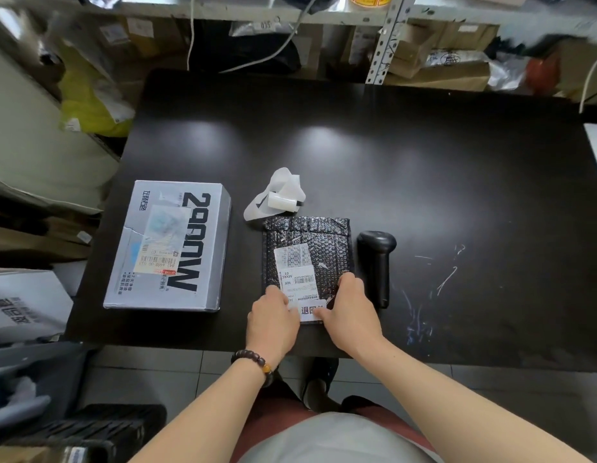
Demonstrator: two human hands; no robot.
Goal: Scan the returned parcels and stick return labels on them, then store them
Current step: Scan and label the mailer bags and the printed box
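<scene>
A black bubble mailer [320,242] lies flat near the front edge of the black table [424,168], with a white shipping label [297,272] on it. A white return label [310,310] with red characters sits on the mailer's near edge. My left hand [273,317] presses on the label's left side. My right hand [352,309] presses on its right side, fingers reaching over the mailer. A black handheld scanner [377,262] lies just right of the mailer. A roll of labels with loose backing strip [280,195] lies behind the mailer.
A grey printed box parcel [170,245] lies at the table's left. Shelves with cardboard boxes [437,68] and bagged parcels run along the back. Yellow bags [86,101] and more boxes [23,305] crowd the left side. Black crates [100,429] stand on the floor.
</scene>
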